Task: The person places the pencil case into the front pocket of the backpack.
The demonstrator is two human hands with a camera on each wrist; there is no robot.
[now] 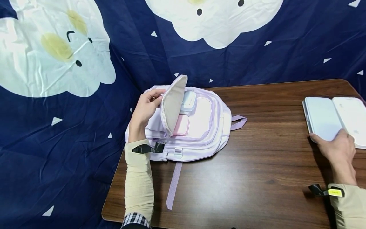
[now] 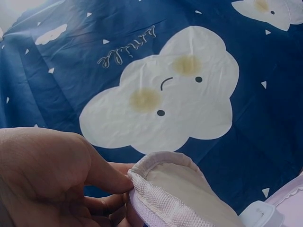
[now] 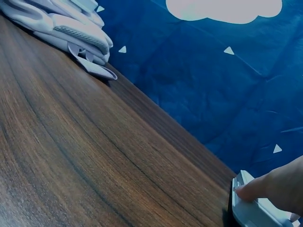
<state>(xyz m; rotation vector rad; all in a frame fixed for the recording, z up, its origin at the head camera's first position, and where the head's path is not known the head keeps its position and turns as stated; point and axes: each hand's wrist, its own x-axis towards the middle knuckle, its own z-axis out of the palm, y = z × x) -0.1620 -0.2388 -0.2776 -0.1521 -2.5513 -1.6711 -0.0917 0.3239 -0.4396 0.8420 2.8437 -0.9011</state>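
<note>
A pale lilac backpack (image 1: 222, 133) lies on the table with its front pocket open. My left hand (image 1: 145, 106) pinches the edge of the pocket flap (image 1: 175, 105) between thumb and fingers and holds it raised; the left wrist view shows the flap's ribbed trim (image 2: 163, 205) at the fingertips. Inside the pocket are a light blue box (image 1: 188, 101) and a pink flat item (image 1: 182, 125), both partly hidden by the flap. At the far right, my right hand (image 1: 340, 148) grips the near end of a pale blue flat case (image 1: 323, 116), its thumb on the left edge.
Beside the blue case lies a white flat rectangular item (image 1: 353, 117), partly covered by my hand. A lilac strap (image 1: 174, 187) trails toward the front of the brown wooden table (image 1: 257, 187). Dark blue cloth (image 1: 228, 63) with clouds hangs behind and at the left.
</note>
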